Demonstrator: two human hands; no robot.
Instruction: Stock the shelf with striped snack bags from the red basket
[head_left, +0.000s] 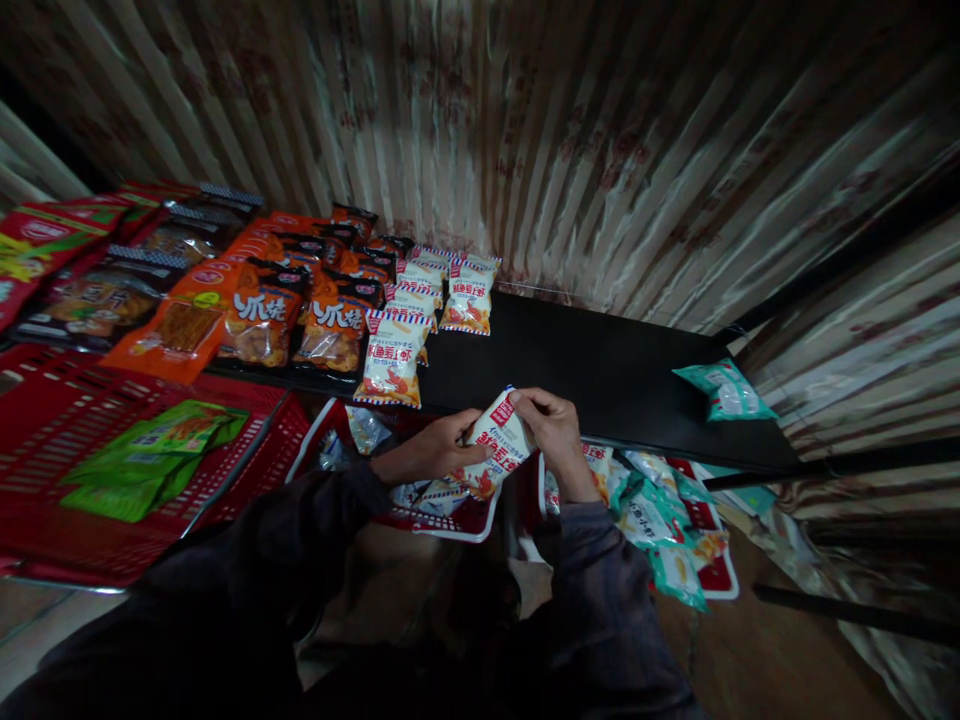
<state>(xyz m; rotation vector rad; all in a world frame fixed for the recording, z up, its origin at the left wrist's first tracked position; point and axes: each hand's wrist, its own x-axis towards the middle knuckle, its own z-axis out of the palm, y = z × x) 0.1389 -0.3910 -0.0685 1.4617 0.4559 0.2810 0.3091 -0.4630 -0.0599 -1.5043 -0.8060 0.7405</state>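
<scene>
One held bag (501, 432): white with red and blue print, shown in the head view before the near edge of the black shelf (585, 355), tilted with its top leaning right.
Left hand (439, 447): closed on the bag's left side, in front of the shelf's near edge.
Right hand (553, 425): clamped on the bag's upper right, thumb pressed on the printed face, also by the shelf's near edge.
Matching bags (394, 360): a small group on the shelf, left of its bare stretch, print facing up.
Orange-and-black bags (336, 325): on the shelf, just left of the matching bags.
Teal bag (725, 390): lying alone near the shelf's right end.
Large red basket (289, 425): before the shelf's left part, with green packets (150, 455) inside.
Middle basket (480, 525): red with a pale rim, before the shelf and below the left hand, holding more bags, partly hidden.
Right basket (724, 580): before the shelf's right part, heaped with teal packets (651, 515).
Pleated curtain (562, 150): hanging behind the shelf.
Dark sleeves (300, 540): on both arms, reaching toward the shelf from the near side.
</scene>
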